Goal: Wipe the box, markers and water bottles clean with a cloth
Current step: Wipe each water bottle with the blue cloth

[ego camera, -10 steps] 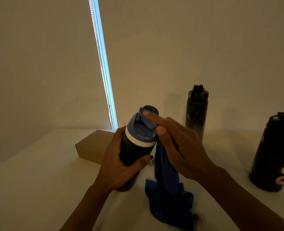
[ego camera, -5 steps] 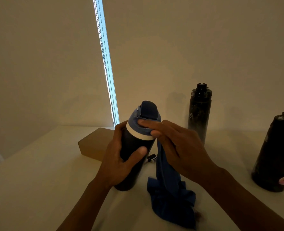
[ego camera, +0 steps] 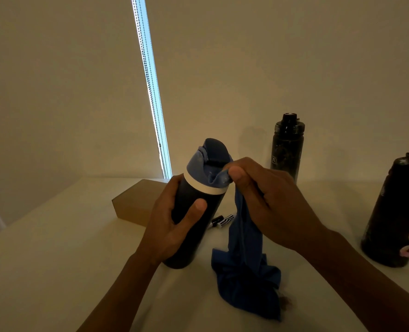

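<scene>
Head view. Since the earlier frame the right hand has slid from the front of the lid to its right rim, and its fingers, then laid out flat, are now curled. Thumb and fingers pinch a bunched fold of the blue cloth against the blue lid; the rest of the cloth hangs to the table at lower centre. The left hand keeps its grip round the dark body of the water bottle, held tilted at frame centre. Behind it lie the cardboard box and markers. A black bottle stands at upper right, a stickered bottle at the right edge.
</scene>
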`<act>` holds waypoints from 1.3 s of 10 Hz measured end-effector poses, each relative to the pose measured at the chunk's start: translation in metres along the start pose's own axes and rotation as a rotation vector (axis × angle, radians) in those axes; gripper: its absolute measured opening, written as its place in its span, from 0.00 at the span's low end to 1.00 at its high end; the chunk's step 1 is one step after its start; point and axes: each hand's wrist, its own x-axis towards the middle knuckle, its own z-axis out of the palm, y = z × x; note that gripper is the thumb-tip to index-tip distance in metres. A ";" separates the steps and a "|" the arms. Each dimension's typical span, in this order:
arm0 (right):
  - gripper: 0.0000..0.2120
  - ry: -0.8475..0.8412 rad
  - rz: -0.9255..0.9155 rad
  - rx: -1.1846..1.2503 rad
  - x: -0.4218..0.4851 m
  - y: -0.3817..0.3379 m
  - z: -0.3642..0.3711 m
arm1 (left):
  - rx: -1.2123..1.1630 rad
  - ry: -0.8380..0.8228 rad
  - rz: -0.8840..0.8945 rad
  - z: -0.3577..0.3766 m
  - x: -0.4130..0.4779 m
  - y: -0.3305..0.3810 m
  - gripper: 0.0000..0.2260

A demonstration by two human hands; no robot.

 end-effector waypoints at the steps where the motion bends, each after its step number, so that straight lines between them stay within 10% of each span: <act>1: 0.14 -0.037 0.035 0.060 0.001 -0.017 -0.007 | 0.072 -0.002 0.008 -0.001 0.003 0.001 0.29; 6: 0.16 -0.008 -0.395 -0.612 0.007 0.023 -0.031 | -0.005 0.022 0.034 -0.003 0.001 0.002 0.31; 9: 0.18 0.050 -0.332 -0.237 -0.006 0.036 0.022 | 0.002 0.062 0.040 -0.005 0.001 0.005 0.30; 13: 0.16 0.129 -0.488 -0.539 -0.004 0.034 -0.015 | 0.009 0.027 0.029 -0.002 -0.001 0.009 0.24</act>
